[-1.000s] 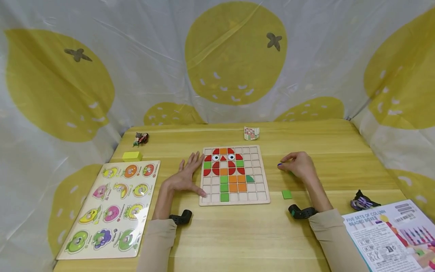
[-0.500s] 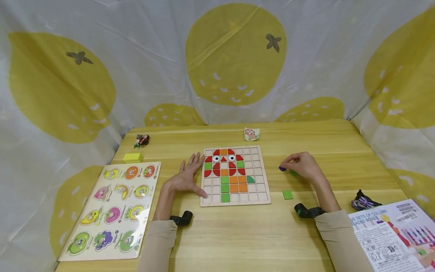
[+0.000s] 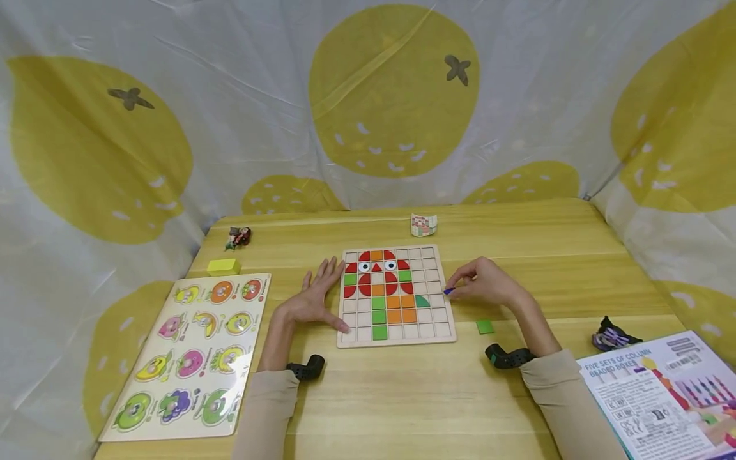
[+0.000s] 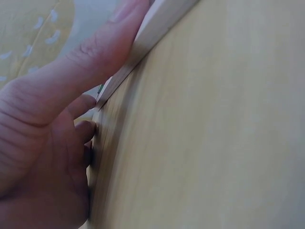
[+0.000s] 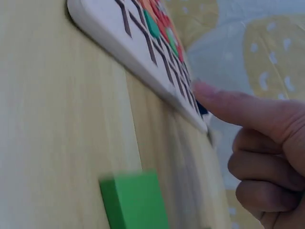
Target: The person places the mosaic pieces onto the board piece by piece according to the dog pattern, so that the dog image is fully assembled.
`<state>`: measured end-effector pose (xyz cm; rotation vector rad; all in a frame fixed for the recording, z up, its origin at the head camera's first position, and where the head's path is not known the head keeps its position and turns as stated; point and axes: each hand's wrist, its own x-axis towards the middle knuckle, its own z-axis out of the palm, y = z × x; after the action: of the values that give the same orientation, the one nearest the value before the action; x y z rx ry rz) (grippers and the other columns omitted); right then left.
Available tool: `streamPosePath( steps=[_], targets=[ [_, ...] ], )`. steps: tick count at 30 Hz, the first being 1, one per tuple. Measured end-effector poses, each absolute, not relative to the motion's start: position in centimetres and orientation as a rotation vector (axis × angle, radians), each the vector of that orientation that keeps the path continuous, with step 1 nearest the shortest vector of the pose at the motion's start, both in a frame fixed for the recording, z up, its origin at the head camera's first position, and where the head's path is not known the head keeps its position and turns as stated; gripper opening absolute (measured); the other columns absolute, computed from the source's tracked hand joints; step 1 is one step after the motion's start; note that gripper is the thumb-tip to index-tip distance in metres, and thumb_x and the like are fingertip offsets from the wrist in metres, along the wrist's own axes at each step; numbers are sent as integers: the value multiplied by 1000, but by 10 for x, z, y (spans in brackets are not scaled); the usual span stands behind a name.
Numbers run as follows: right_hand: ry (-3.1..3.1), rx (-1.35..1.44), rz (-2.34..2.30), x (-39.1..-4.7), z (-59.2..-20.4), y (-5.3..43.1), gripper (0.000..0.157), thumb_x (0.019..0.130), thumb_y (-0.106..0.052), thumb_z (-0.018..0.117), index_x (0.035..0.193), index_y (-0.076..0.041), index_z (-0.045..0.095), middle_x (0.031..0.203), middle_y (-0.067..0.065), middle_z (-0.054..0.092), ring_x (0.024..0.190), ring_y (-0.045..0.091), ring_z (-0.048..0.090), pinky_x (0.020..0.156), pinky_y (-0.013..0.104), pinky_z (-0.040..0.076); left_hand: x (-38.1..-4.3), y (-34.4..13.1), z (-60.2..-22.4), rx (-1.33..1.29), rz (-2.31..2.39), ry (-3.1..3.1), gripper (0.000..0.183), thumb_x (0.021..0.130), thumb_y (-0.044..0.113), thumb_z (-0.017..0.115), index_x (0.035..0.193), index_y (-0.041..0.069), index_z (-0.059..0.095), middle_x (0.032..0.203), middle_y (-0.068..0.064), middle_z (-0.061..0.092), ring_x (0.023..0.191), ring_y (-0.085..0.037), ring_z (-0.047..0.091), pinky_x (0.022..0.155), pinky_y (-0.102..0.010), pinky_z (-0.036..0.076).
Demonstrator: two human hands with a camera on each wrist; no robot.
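Note:
A wooden grid board [image 3: 431, 329] lies mid-table, with red, orange and green tiles forming a picture with two round eyes. Along its left side my left hand [image 3: 313, 303] is spread, the thumb on the lower left corner and fingertips at the upper left edge. In the left wrist view the thumb [image 4: 90, 57] lies against the board's rim [image 4: 157, 24]. My right hand [image 3: 485, 281] pinches a small dark blue piece [image 3: 449, 291] at the board's right edge. The thumb mostly hides this piece [image 5: 202, 109] in the right wrist view. A green square tile [image 3: 485, 327] lies nearer to me.
A fruit puzzle board [image 3: 190, 358] lies at left, with a yellow block [image 3: 223, 266] and small figurines [image 3: 237, 237] beyond it. Behind the grid board sits a small picture card [image 3: 423, 225]. At right are a printed box [image 3: 655, 390] and a dark, purple-patterned bundle [image 3: 615, 337].
My right hand has moved left with the blue piece, from the bare table to the grid board's right edge. The left hand has stayed in place.

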<state>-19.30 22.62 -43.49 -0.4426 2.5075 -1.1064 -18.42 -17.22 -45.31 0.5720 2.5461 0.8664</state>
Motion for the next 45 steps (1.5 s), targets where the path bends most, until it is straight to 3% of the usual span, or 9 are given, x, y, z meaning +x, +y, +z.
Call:
streamPosePath(
  steps=[5,15,23,30,38,41,45],
  targets=[
    [2388,-552,-1056,-193,-435,206,9,77,-22,81,84,-19,77,64,-3,51,62,12,42,54,20,32,-186,-172,-455,583,846,2556,138,54,48,91,157,16,4,164,-11,-9,151,-31,-14,118,-59,-11],
    [2301,-624,-1060,-202,-435,202,11,76,-16,81,85,-12,78,62,-1,59,55,7,41,51,18,32,-186,-173,-455,579,855,2553,138,55,47,91,157,16,4,164,-10,-9,151,-31,-15,118,-59,-12],
    [2296,-588,-1057,-201,-436,202,11,76,-20,81,85,-14,77,61,-3,50,58,9,39,52,20,31,-185,-171,-455,589,855,2550,138,54,48,91,157,16,3,164,-10,-9,151,-30,-15,119,-59,-12],
    [2351,-500,-1181,-192,-435,228,15,78,-23,80,92,-17,77,61,-1,41,55,10,35,51,21,30,-186,-173,-454,565,860,2545,138,55,48,91,157,16,3,164,-10,-9,151,-31,-15,118,-59,-12],
    [2117,-499,-1147,-168,-430,267,41,70,-7,84,107,-1,70,60,-2,37,54,5,33,51,18,34,-185,-175,-453,570,870,2545,138,55,45,91,157,16,3,164,-10,-10,151,-31,-16,118,-59,-13],
    [2061,-484,-1142,-162,-433,275,40,69,-2,82,106,3,67,60,-1,39,53,5,35,52,17,35,-185,-174,-454,578,870,2541,138,55,46,91,157,16,3,164,-11,-11,151,-31,-16,118,-59,-14],
    [2141,-484,-1135,-158,-438,279,33,71,-6,83,101,-1,70,59,-1,43,51,4,36,49,16,33,-184,-173,-454,582,871,2541,138,55,45,91,157,16,3,164,-11,-11,151,-31,-16,118,-58,-14]
  ],
)
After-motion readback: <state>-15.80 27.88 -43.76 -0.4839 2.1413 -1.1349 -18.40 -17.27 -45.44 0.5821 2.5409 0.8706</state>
